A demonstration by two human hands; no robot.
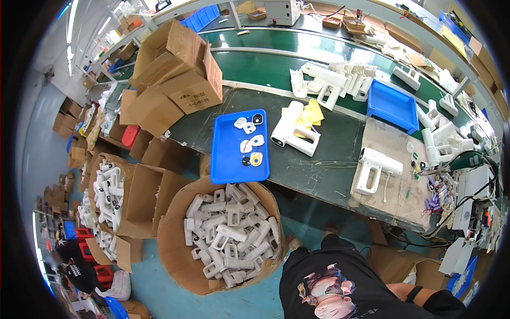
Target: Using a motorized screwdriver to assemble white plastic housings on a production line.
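My right hand (399, 290) shows only in part at the lower right, against my black shirt; a dark band circles the wrist and the fingers are hidden. Outside the picture is my left hand. On the bench ahead, a white handle-shaped device (376, 170) with a short cord lies on a worn cardboard sheet (374, 137). Further left, another white device (295, 129) rests partly over yellow paper (312, 112). Beside it, a blue tray (222, 154) holds several small round and white parts. Neither device is touched by a hand.
A big round-walled carton (172, 234) full of white housings stands on the floor left of me. Open cartons (191, 90) sit at the bench's left end. A blue bin (393, 106), more housings (350, 77) and cables (467, 199) occupy the back and right. People (74, 266) are far left.
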